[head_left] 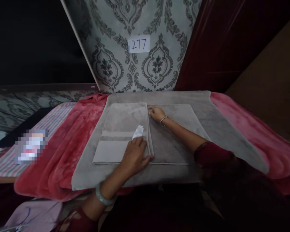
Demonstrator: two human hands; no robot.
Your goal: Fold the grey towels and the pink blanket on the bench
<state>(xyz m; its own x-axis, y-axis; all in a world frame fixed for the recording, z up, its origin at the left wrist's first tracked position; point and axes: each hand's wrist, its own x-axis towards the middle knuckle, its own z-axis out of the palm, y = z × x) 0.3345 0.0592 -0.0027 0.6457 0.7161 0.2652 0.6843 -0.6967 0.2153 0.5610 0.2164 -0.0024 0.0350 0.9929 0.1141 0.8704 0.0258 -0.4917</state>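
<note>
A grey plush towel [169,135] lies spread out, with its left part folded over into a layered panel [128,117]. A paler band runs across the panel's lower part, and a white label [138,131] sticks up from it. My left hand [135,154] rests palm down on the panel just below the label, fingers spread and thumb at the folded right edge. At the far end of that edge is my right hand [157,114], its fingertips touching the towel's edge with finger and thumb apart.
Beneath lies a larger grey cloth [227,138] over a red-pink plush blanket [55,151]. A striped cloth [54,120] with a blurred item [31,146] is at left. Behind stand a dark screen [38,42], a patterned wall with a "277" paper [139,44], and a dark red panel [215,48].
</note>
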